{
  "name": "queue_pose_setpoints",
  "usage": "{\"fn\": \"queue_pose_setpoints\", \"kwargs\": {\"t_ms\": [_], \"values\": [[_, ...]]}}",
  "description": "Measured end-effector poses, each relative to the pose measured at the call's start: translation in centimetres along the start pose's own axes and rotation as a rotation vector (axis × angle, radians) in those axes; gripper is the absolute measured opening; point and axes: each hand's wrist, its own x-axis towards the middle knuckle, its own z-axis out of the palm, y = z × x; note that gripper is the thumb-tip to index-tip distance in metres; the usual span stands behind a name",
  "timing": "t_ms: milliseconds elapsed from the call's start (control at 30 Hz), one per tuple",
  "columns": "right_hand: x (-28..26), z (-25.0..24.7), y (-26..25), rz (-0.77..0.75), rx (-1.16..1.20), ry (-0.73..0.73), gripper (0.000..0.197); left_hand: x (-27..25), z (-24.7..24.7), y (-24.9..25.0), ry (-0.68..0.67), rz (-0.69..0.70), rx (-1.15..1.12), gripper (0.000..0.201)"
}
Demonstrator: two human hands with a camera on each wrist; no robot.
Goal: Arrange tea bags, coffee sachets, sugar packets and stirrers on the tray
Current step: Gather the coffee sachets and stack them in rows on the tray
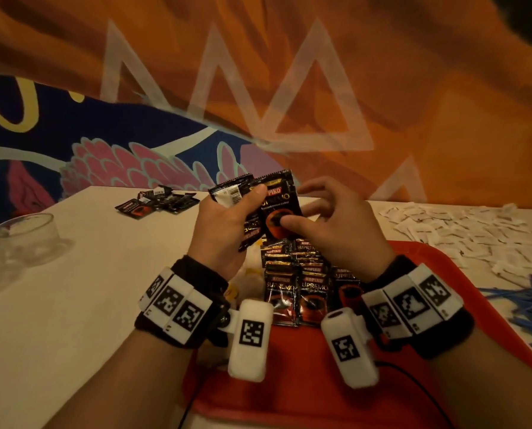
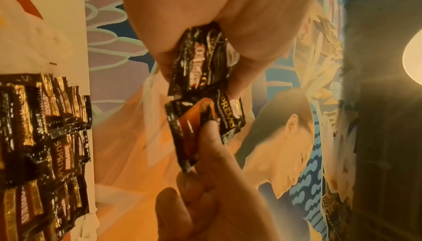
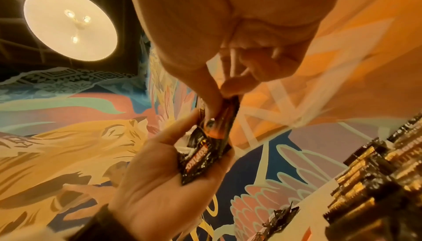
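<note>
Both hands are raised over the red tray (image 1: 292, 385). My left hand (image 1: 246, 209) grips a small bunch of black coffee sachets (image 1: 230, 193), fanned upward. My right hand (image 1: 301, 212) pinches one sachet (image 1: 278, 196) of that bunch between thumb and fingers. The left wrist view shows the bunch (image 2: 200, 60) in my left hand and the right fingers (image 2: 212, 147) on the lower sachet (image 2: 194, 127). From the right wrist camera, the pinched sachet (image 3: 226, 116) stands above my left palm (image 3: 160, 181). Overlapping rows of coffee sachets (image 1: 301, 283) lie on the tray.
More loose coffee sachets (image 1: 156, 202) lie at the table's far left. White sugar packets (image 1: 462, 230) are spread over the right side, with blue stirrers (image 1: 524, 305) nearer. Glass cups (image 1: 26, 236) stand at the left edge. A painted wall rises behind the table.
</note>
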Motion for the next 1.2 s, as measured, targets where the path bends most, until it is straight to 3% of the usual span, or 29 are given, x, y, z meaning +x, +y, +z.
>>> {"fn": "queue_pose_setpoints", "kwargs": {"t_ms": [133, 333, 700, 867, 1100, 1200], "values": [[0.2, 0.4, 0.7, -0.076, -0.094, 0.043, 0.016, 0.1, -0.2, -0.1, -0.084, -0.017, -0.025, 0.023], [0.0, 0.7, 1.2, -0.143, -0.128, 0.035, 0.015, 0.2, -0.2, -0.4, -0.117, -0.05, -0.019, 0.019], [-0.2, 0.5, 0.8, -0.079, -0.083, -0.047, 0.009, 0.8, -0.3, -0.6, 0.1, 0.022, 0.036, 0.008], [-0.2, -0.7, 0.9, -0.041, -0.046, -0.003, 0.01, 0.3, -0.3, -0.1, 0.031, -0.023, 0.136, 0.046], [-1.2, -0.9, 0.4, -0.013, -0.062, -0.075, 0.006, 0.1, 0.1, -0.4, -0.109, -0.095, 0.053, 0.005], [-1.8, -1.7, 0.5, 0.059, -0.097, -0.112, 0.005, 0.3, 0.0, -0.4, -0.073, -0.113, 0.057, 0.018]]}}
